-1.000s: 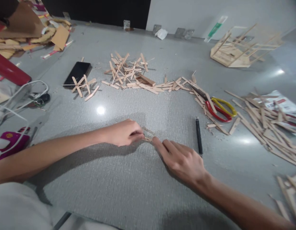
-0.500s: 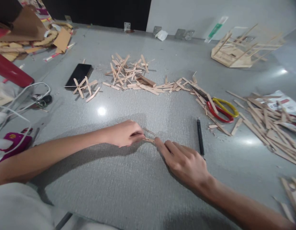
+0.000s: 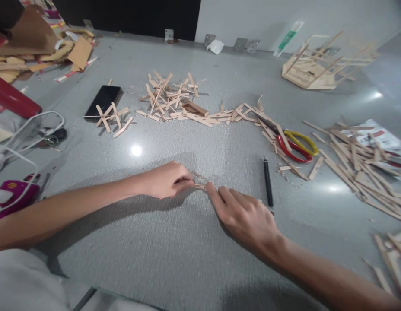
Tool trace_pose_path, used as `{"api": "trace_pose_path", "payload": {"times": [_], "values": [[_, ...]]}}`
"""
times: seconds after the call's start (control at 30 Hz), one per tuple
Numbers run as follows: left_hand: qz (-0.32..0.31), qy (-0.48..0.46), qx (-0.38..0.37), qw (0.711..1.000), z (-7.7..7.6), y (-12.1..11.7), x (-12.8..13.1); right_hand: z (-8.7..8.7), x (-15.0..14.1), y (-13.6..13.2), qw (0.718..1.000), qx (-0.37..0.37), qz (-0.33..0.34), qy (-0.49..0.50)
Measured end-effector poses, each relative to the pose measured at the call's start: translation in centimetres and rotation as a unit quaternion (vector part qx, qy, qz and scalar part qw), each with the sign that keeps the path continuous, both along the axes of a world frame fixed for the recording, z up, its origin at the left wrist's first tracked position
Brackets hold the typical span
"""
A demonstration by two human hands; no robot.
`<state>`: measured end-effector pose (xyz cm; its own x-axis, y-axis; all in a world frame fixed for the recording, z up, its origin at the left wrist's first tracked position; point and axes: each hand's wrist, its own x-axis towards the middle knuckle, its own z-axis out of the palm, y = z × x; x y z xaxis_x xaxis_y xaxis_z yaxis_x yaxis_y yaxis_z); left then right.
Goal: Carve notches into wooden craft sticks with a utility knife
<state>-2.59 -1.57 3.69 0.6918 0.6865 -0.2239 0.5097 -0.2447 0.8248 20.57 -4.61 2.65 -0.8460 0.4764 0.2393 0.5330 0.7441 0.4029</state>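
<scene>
Between my hands, low over the grey table, is a small piece made of thin wooden sticks (image 3: 199,186). My left hand (image 3: 170,179) pinches its left end between thumb and fingers. The fingertips of my right hand (image 3: 244,211) close on its right end, and they hide most of that end. A short stretch of the wood shows in the gap between the hands. Just right of my right hand lies a black pen (image 3: 268,181). Beyond it rest scissors (image 3: 294,144) with one red and one yellow handle, among cut sticks.
A pile of wooden sticks (image 3: 168,93) spreads across the middle back. At left are a black phone (image 3: 105,99), a red cylinder (image 3: 15,97) and white cables (image 3: 28,144). More sticks (image 3: 359,160) lie at right, below a wooden stick frame (image 3: 310,73).
The whole view has shifted slightly, so things sit a little further left and up. Both hands keep their hold on the wooden sticks, with hardly any movement.
</scene>
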Motion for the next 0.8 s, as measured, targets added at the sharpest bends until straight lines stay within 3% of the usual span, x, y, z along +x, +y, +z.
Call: {"api": "trace_pose_path", "payload": {"times": [0.57, 0.8], "values": [[0.013, -0.010, -0.039, 0.999, 0.18, -0.30, -0.16, -0.06, -0.92, 0.29, 0.999, 0.043, 0.023, -0.024], [0.043, -0.005, -0.055, 0.998, 0.36, -0.61, 0.02, -0.93, -0.30, 0.63, 1.000, -0.011, 0.013, 0.025]]}}
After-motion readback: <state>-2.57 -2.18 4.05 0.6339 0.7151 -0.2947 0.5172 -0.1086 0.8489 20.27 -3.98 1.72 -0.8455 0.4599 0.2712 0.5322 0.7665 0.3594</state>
